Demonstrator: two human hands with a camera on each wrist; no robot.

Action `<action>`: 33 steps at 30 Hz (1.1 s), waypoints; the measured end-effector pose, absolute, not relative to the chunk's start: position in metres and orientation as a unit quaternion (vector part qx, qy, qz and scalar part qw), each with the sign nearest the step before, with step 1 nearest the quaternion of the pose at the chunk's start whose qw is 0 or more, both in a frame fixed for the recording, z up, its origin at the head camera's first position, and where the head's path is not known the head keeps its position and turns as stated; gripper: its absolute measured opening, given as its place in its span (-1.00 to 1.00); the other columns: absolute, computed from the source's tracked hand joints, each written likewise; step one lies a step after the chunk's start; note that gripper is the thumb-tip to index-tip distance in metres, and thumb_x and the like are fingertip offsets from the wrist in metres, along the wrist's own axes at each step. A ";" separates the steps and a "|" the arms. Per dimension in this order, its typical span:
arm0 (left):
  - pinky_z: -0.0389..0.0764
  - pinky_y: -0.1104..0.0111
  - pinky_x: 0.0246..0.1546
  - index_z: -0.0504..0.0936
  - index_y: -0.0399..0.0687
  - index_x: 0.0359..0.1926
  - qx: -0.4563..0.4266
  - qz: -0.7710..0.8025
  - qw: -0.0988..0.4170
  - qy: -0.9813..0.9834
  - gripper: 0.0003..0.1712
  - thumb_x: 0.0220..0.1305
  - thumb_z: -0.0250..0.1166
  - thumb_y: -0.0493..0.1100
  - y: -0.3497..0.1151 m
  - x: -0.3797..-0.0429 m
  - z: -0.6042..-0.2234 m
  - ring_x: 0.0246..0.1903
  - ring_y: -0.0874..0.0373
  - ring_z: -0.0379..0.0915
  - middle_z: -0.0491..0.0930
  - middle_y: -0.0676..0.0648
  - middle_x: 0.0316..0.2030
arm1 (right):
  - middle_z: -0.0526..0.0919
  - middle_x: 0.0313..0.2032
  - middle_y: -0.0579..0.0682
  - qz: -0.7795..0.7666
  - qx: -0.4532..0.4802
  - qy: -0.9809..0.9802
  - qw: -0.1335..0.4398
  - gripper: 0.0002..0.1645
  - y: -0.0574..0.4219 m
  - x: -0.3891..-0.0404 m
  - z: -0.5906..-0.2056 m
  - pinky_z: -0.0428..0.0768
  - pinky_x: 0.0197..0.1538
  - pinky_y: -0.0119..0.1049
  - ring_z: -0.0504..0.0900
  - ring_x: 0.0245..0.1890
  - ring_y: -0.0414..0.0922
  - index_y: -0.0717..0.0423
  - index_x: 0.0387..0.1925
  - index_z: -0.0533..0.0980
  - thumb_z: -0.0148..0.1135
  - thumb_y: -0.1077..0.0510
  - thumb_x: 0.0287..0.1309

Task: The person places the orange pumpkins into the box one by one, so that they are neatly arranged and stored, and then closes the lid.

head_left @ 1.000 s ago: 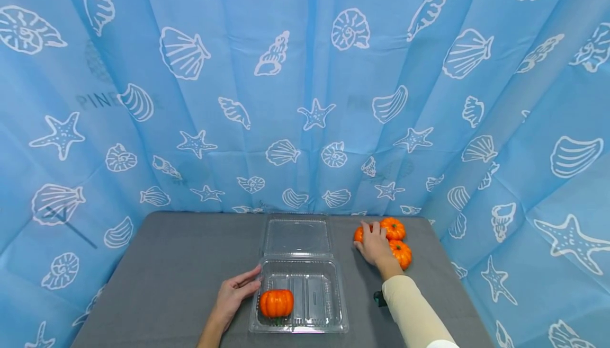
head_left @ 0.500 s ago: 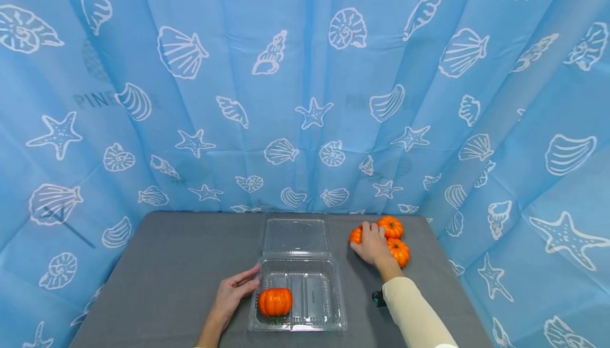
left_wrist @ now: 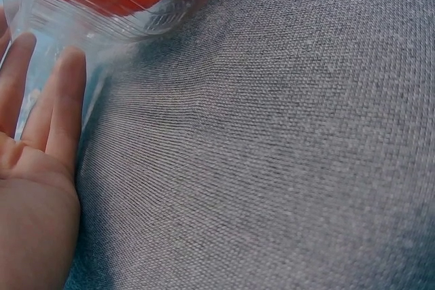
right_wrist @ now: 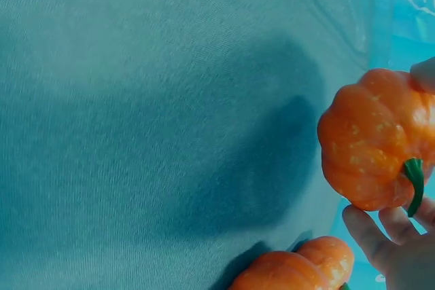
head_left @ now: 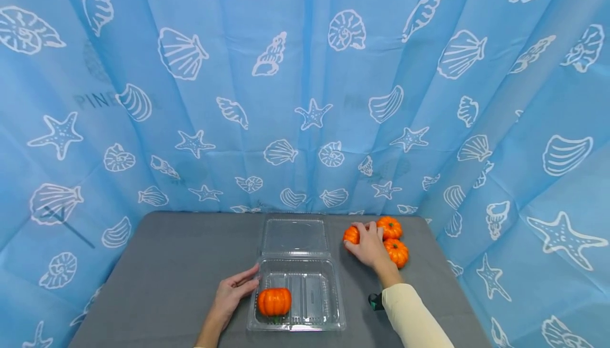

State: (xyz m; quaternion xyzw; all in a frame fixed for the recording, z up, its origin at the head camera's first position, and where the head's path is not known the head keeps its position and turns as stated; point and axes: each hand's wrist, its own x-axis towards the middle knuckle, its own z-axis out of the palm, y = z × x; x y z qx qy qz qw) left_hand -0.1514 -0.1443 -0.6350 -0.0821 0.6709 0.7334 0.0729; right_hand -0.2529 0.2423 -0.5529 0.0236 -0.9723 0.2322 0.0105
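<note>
A small orange pumpkin [right_wrist: 374, 140] with a green stem is pinched between the thumb and fingers of my right hand [head_left: 371, 244], at the back right of the table. In the right wrist view a dark shadow lies on the cloth beside this pumpkin. Two more pumpkins, one behind [head_left: 389, 226] and one nearer [head_left: 397, 253], sit just right of that hand. My left hand [head_left: 231, 296] rests its extended fingers against the left side of a clear plastic clamshell container [head_left: 329, 316]. Inside the container's left part lies another pumpkin [head_left: 274, 302] on its side, stem toward me.
The clamshell's lid [head_left: 295, 235] lies folded back flat behind its base. Grey cloth covers the table [head_left: 181, 263]. A blue curtain [head_left: 295, 99] with white shell prints hangs right behind the table and along its sides.
My right hand has shifted slightly left with its pumpkin, away from the two other pumpkins. The left hand stays at the container's side.
</note>
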 end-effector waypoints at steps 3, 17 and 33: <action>0.72 0.47 -0.07 0.63 -0.17 0.25 -0.085 0.733 0.076 0.670 -0.45 0.23 0.46 -0.22 -0.144 -0.151 -0.635 0.01 0.37 0.68 0.58 -0.13 0.28 | 0.32 0.18 0.31 0.242 0.022 -0.970 0.018 -0.27 0.241 -0.251 -0.552 0.54 -0.01 0.18 0.24 0.13 0.27 0.05 0.32 0.43 0.37 -0.13 0.19; 0.72 0.48 -0.09 0.63 -0.20 0.25 -0.075 0.724 0.060 0.683 -0.45 0.24 0.46 -0.20 -0.146 -0.149 -0.637 0.01 0.37 0.68 0.61 -0.13 0.25 | 0.56 0.10 0.19 0.256 0.031 -0.965 0.052 -0.32 0.232 -0.250 -0.544 0.41 -0.07 0.00 0.32 0.03 0.19 0.04 0.19 0.41 0.39 -0.14 0.11; 0.73 0.45 -0.08 0.67 -0.16 0.22 -0.086 0.734 0.062 0.671 -0.47 0.20 0.48 -0.23 -0.143 -0.152 -0.637 0.02 0.33 0.69 0.62 -0.12 0.25 | 0.58 0.04 0.10 0.289 0.053 -0.952 0.085 -0.36 0.214 -0.236 -0.529 0.47 -0.20 -0.15 0.38 -0.08 0.09 -0.14 0.25 0.54 0.41 -0.15 0.14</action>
